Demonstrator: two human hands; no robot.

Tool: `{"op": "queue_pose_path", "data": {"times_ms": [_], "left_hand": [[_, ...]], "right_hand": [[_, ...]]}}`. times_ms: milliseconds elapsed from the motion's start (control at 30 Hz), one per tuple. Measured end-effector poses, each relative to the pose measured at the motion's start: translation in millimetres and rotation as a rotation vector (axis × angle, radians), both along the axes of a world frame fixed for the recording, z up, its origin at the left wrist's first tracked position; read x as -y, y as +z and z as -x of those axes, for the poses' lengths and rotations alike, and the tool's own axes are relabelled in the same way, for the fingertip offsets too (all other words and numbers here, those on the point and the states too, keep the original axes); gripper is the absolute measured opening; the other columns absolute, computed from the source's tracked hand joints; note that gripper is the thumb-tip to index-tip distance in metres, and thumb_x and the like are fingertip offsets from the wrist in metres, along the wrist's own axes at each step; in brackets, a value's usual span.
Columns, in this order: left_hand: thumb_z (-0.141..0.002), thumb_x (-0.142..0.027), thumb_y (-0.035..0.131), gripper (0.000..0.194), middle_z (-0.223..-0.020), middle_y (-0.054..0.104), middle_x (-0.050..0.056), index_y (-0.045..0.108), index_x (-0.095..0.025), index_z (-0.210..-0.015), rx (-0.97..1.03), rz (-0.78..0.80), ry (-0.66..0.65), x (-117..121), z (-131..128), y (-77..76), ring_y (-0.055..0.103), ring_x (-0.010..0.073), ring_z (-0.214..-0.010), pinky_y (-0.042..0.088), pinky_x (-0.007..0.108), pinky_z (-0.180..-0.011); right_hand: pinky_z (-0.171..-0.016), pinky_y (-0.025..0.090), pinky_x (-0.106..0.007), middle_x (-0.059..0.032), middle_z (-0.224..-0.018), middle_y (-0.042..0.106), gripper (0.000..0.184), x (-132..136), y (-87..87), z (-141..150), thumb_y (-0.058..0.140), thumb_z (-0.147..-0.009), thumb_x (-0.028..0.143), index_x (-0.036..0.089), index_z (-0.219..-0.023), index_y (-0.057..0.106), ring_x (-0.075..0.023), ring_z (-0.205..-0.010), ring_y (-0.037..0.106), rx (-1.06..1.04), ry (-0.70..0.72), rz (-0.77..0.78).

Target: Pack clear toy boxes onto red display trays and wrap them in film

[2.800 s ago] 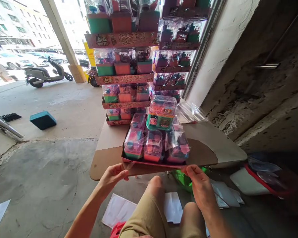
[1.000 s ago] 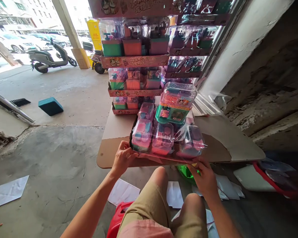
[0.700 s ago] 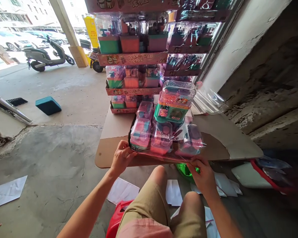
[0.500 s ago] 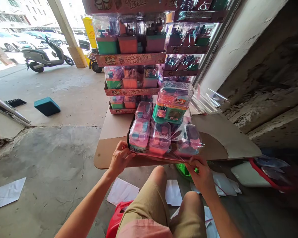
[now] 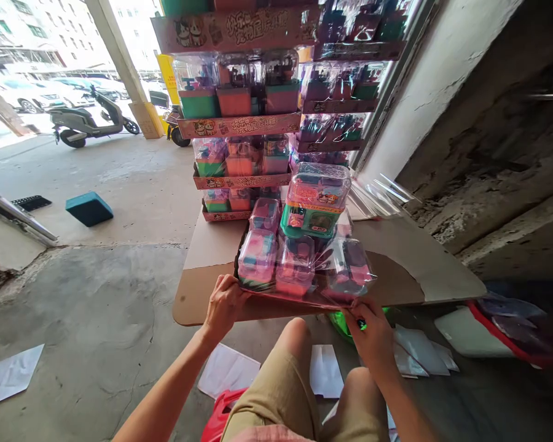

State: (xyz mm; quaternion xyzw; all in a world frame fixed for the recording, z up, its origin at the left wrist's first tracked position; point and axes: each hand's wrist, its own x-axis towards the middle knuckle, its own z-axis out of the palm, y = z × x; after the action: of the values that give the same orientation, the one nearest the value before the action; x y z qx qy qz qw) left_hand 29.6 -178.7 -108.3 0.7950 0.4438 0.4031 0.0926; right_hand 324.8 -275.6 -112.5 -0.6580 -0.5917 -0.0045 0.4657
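Note:
A flat tray of toy boxes wrapped in clear film (image 5: pixel 299 270) lies on a brown cardboard sheet (image 5: pixel 198 294) in front of my knees. One green and pink toy box (image 5: pixel 316 202) stands on top of the tray's far part. My left hand (image 5: pixel 223 304) grips the tray's near left corner, fingers curled on the film. My right hand (image 5: pixel 371 334) pinches the film at the tray's near right corner.
Tall stacks of the same toy trays (image 5: pixel 239 116) rise behind the cardboard against a white wall (image 5: pixel 424 80). Loose clear bags (image 5: pixel 378 196) lie to the right. White sheets (image 5: pixel 228 371) litter the concrete floor. A teal box (image 5: pixel 88 207) and a scooter (image 5: pixel 90 121) are at far left.
Both hands have moved from the tray's front edge onto its near corners and closed on the film. The tray has shifted slightly; the view has tilted.

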Motion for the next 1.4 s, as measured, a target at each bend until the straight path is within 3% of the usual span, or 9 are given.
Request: {"op": "queue_pose_path", "data": {"times_ms": [333, 567, 767, 900, 1000, 1100, 1233, 1400], "left_hand": [[-0.081, -0.026, 0.056, 0.032, -0.065, 0.048, -0.001, 0.040, -0.021, -0.054, -0.003, -0.029, -0.046, -11.0, 6.0, -1.4, 0.049, 0.0137, -0.066, 0.044, 0.024, -0.062], [-0.081, -0.030, 0.056, 0.036, -0.059, 0.039, -0.004, 0.034, -0.021, -0.054, 0.028, 0.009, -0.041, -11.9, 4.0, 3.0, 0.042, 0.0115, -0.058, 0.039, 0.022, -0.056], [-0.082, -0.030, 0.053, 0.024, -0.062, 0.045, -0.004, 0.043, -0.021, -0.062, 0.026, 0.068, -0.095, -15.6, 10.2, 6.7, 0.045, 0.0115, -0.059, 0.041, 0.021, -0.057], [-0.083, -0.026, 0.050, 0.013, -0.070, 0.056, 0.000, 0.058, -0.020, -0.075, -0.006, 0.100, -0.202, -15.4, 14.9, 10.1, 0.052, 0.0119, -0.064, 0.046, 0.022, -0.061], [-0.078, -0.022, 0.059, 0.008, -0.076, 0.061, 0.001, 0.067, -0.021, -0.075, -0.026, 0.099, -0.173, -15.3, 13.9, 10.0, 0.056, 0.0126, -0.070, 0.047, 0.022, -0.065], [-0.077, -0.017, 0.061, 0.012, -0.074, 0.063, 0.001, 0.070, -0.021, -0.071, -0.007, 0.107, -0.182, -17.5, 11.6, 9.0, 0.058, 0.0128, -0.070, 0.047, 0.021, -0.062], [-0.081, -0.017, 0.056, 0.018, -0.076, 0.065, 0.003, 0.072, -0.022, -0.075, -0.023, 0.144, -0.249, -25.9, 15.2, 13.3, 0.059, 0.0138, -0.073, 0.047, 0.022, -0.064], [-0.080, -0.025, 0.055, 0.016, -0.079, 0.066, 0.004, 0.070, -0.022, -0.074, 0.024, 0.249, -0.267, -51.0, 33.6, 19.8, 0.060, 0.0168, -0.077, 0.049, 0.028, -0.071]], "right_hand": [[-0.059, 0.044, -0.030, -0.0036, -0.070, 0.055, 0.038, 0.1, 0.7, -6.2, 0.047, -0.087, 0.046, 0.024, -0.057, 0.042, -0.0176, -0.065, 0.055, 0.129, 0.027, -0.028], [-0.053, 0.039, -0.029, 0.0000, -0.062, 0.049, 0.031, -2.5, -0.7, -9.3, 0.043, -0.088, 0.046, 0.026, -0.065, 0.040, -0.0162, -0.054, 0.048, 0.123, 0.040, -0.027], [-0.055, 0.041, -0.028, -0.0019, -0.070, 0.054, 0.021, -1.4, -7.4, -16.3, 0.042, -0.090, 0.030, 0.025, -0.069, 0.040, -0.0163, -0.061, 0.053, 0.146, 0.118, -0.108], [-0.055, 0.043, -0.028, -0.0006, -0.072, 0.052, 0.022, -5.8, -20.2, -17.3, 0.050, -0.087, 0.042, 0.024, -0.078, 0.044, -0.0153, -0.060, 0.051, 0.168, 0.106, -0.145], [-0.049, 0.040, -0.027, 0.0018, -0.070, 0.048, 0.032, -12.2, -31.3, -14.7, 0.058, -0.081, 0.051, 0.023, -0.078, 0.042, -0.0138, -0.056, 0.048, 0.162, 0.013, -0.219], [-0.049, 0.042, -0.026, 0.0009, -0.071, 0.050, 0.029, -15.5, -37.2, -15.1, 0.054, -0.085, 0.049, 0.022, -0.081, 0.043, -0.0138, -0.056, 0.050, 0.181, -0.023, -0.274], [-0.052, 0.045, -0.029, -0.0023, -0.075, 0.055, 0.019, -10.8, -32.1, -15.9, 0.045, -0.091, 0.040, 0.022, -0.087, 0.046, -0.0162, -0.061, 0.055, 0.243, 0.009, -0.280], [-0.054, 0.050, -0.029, -0.0028, -0.075, 0.058, 0.003, 13.4, -28.3, 22.0, 0.046, -0.091, 0.024, 0.022, -0.091, 0.048, -0.0169, -0.064, 0.059, 0.237, 0.095, -0.279]]}}
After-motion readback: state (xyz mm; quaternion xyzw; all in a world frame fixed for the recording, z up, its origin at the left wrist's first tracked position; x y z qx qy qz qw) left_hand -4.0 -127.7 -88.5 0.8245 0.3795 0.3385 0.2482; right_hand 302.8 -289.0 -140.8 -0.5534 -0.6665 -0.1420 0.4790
